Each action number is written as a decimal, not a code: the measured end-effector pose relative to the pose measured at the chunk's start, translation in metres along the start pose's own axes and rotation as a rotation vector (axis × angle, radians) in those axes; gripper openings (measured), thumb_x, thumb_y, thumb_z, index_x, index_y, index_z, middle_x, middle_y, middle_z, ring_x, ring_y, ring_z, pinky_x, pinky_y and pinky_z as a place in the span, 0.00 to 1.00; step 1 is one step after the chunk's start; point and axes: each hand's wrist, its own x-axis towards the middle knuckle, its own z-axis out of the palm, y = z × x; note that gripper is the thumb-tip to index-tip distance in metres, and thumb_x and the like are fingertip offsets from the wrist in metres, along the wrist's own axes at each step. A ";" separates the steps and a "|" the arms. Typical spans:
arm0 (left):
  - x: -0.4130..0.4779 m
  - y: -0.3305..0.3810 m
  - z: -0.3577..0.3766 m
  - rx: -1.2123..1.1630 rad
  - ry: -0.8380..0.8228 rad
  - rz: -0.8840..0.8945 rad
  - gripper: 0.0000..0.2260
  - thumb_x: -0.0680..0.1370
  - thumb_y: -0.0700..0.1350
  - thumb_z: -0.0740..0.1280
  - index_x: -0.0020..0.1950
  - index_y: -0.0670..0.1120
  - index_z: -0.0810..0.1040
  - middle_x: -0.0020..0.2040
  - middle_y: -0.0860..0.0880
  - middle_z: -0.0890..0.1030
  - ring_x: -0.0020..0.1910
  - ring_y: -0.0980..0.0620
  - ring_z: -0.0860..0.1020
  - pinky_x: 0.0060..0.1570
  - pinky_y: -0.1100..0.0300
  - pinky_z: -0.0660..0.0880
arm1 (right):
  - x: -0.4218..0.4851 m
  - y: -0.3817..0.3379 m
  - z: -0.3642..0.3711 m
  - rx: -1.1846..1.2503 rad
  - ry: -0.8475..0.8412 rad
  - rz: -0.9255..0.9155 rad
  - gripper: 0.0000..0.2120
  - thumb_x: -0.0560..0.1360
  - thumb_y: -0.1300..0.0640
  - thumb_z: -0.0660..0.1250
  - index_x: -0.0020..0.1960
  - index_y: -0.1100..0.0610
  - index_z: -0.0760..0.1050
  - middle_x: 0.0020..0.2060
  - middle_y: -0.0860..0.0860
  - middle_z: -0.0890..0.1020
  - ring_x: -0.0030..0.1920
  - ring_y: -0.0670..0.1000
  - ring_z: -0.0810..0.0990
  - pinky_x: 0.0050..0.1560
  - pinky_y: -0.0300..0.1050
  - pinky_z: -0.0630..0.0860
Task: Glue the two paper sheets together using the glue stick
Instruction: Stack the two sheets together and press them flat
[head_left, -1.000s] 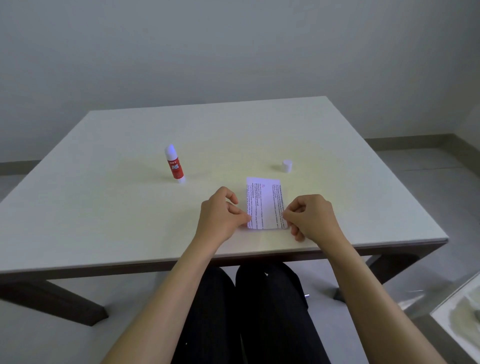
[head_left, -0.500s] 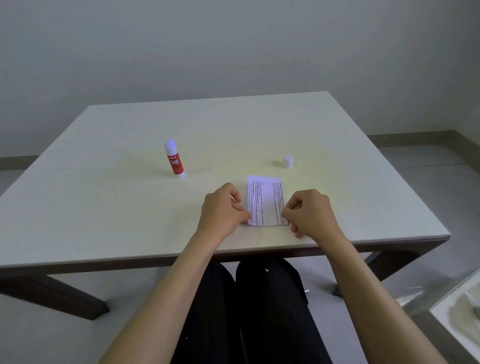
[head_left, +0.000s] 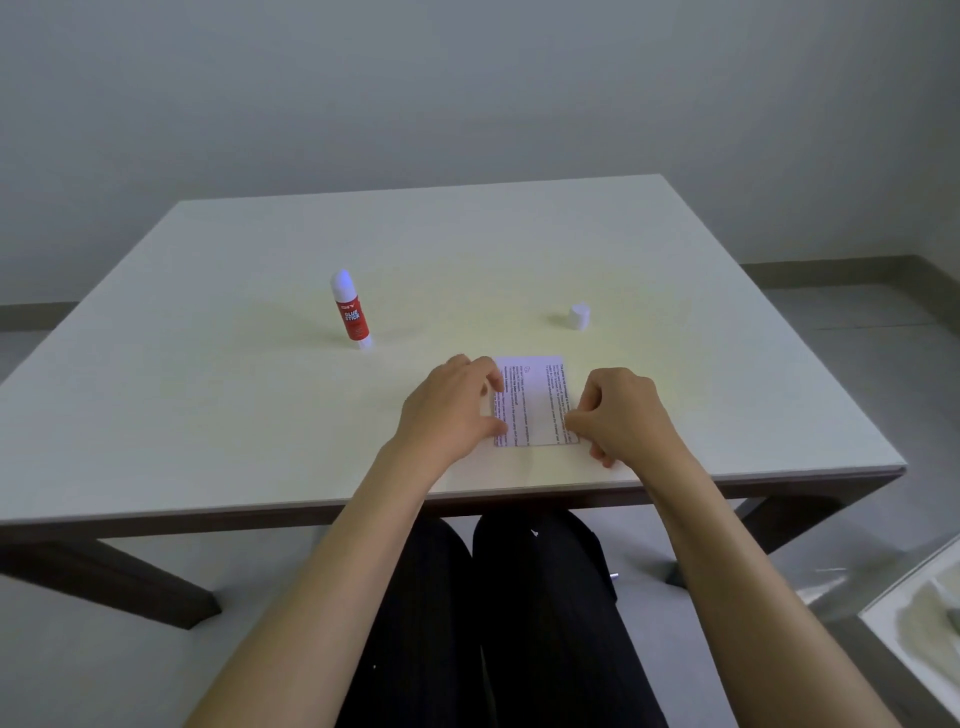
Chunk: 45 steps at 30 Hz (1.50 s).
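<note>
A small printed paper (head_left: 537, 402) lies flat on the white table (head_left: 260, 415) near its front edge; I cannot tell whether it is one sheet or two stacked. My left hand (head_left: 452, 410) rests on the paper's left edge, with its fingers stretched along that edge and the thumb at the lower corner. My right hand (head_left: 621, 415) is curled, its fingertips pinching the paper's right edge. The red glue stick (head_left: 350, 312) stands upright to the far left, away from both hands. Its white cap (head_left: 578, 316) sits apart, behind the paper.
The table's front edge (head_left: 519, 493) runs just below my wrists, with my legs under it. A wall stands behind the table. A pale object (head_left: 919, 623) sits low at the right on the floor.
My left hand's fingers have uncurled and reached forward along the paper's left edge. The right hand has kept its hold on the right edge. The paper, glue stick and cap have not moved.
</note>
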 end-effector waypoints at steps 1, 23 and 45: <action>0.003 -0.001 -0.001 0.068 -0.028 0.056 0.20 0.70 0.49 0.73 0.61 0.53 0.74 0.59 0.51 0.74 0.59 0.49 0.73 0.49 0.56 0.70 | 0.000 0.001 -0.001 0.015 0.003 -0.013 0.07 0.69 0.68 0.65 0.36 0.60 0.68 0.27 0.55 0.75 0.15 0.46 0.72 0.17 0.36 0.68; 0.014 -0.049 -0.027 0.277 -0.185 0.057 0.28 0.71 0.63 0.66 0.70 0.59 0.67 0.75 0.60 0.63 0.78 0.50 0.50 0.72 0.39 0.42 | 0.013 -0.034 0.039 -0.582 0.052 -0.302 0.12 0.77 0.55 0.61 0.54 0.49 0.81 0.52 0.54 0.75 0.55 0.57 0.71 0.52 0.48 0.63; 0.014 -0.077 -0.014 0.262 -0.103 0.166 0.35 0.71 0.68 0.59 0.75 0.58 0.58 0.75 0.65 0.57 0.78 0.51 0.41 0.69 0.40 0.30 | 0.007 -0.024 0.080 -0.698 -0.129 -0.504 0.39 0.68 0.29 0.27 0.76 0.42 0.42 0.76 0.37 0.46 0.77 0.53 0.35 0.61 0.61 0.17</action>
